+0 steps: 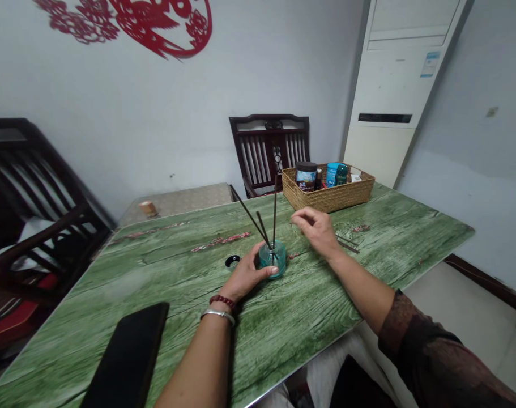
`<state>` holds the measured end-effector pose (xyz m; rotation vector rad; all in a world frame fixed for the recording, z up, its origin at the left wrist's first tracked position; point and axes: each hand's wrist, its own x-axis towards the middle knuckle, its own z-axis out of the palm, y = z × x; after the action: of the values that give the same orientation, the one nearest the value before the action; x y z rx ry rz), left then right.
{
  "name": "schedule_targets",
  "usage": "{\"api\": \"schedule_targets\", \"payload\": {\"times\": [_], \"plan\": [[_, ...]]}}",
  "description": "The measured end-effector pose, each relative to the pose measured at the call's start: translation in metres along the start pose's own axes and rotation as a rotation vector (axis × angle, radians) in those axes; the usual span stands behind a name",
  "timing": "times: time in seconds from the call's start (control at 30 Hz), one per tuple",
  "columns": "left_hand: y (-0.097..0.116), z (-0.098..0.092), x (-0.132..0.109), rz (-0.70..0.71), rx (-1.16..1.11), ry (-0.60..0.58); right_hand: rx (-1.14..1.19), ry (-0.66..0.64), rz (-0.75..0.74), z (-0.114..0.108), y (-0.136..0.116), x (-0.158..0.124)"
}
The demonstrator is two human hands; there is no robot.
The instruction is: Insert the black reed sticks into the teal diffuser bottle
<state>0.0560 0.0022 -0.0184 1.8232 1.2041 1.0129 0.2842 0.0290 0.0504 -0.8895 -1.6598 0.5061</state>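
The left hand (247, 273) is clasping a teal glass bottle (273, 260), its fingers curling around the near side with the thumb lying against the glass, while a red bead bracelet (222, 301) and a silver bangle (217, 315) are sitting on the wrist just below. The right hand (315, 229) is hovering open just beside the bottle, its fingers loosely curved, holding nothing and apparently touching nothing. Three thin dark reed sticks (253, 218) are standing in the bottle, tilting at different angles. The bottle is resting on a green wood-grain surface (291, 317), with a small black ring-shaped cap (233, 261) lying just to its left and two thin dark sticks (348, 243) lying to its right, beyond the right hand. A black phone (128, 354) is lying nearer the person, left of the bottle. Behind the bottle, a wicker basket (328, 192) is holding a dark-lidded jar (306, 175) and a blue container (332, 174), a dark wooden chair (269, 148) is standing beyond it to the left, and a white floor-standing air conditioner (393, 73) is rising to the right
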Motion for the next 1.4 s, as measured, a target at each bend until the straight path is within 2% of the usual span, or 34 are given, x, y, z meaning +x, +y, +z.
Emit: {"api": "schedule_targets", "payload": {"times": [0.07,0.13,0.23,0.33,0.43,0.53,0.97,1.4], "plan": [[0.0,0.0,0.0,-0.012,0.013,0.007,-0.204,0.108,0.055,-0.018,0.022,-0.001],[-0.001,0.0,0.0,-0.015,0.015,0.007,-0.437,0.172,0.18,-0.032,0.048,-0.002],[0.0,-0.001,0.001,-0.015,0.021,0.011,-0.716,0.04,0.346,-0.041,0.079,-0.002],[0.001,-0.001,0.001,-0.025,0.035,0.021,-0.888,-0.166,0.391,-0.039,0.093,-0.004],[0.0,-0.002,0.001,-0.028,0.036,0.015,-0.994,-0.281,0.382,-0.034,0.094,-0.006],[-0.002,-0.002,0.001,-0.034,0.045,0.009,-1.055,-0.316,0.375,-0.031,0.092,-0.007],[-0.001,-0.001,0.001,-0.024,0.056,0.02,-1.115,-0.275,0.308,-0.03,0.08,-0.011],[-0.001,-0.001,0.002,-0.018,0.046,0.004,-1.066,-0.319,0.356,-0.03,0.085,-0.01]]}}
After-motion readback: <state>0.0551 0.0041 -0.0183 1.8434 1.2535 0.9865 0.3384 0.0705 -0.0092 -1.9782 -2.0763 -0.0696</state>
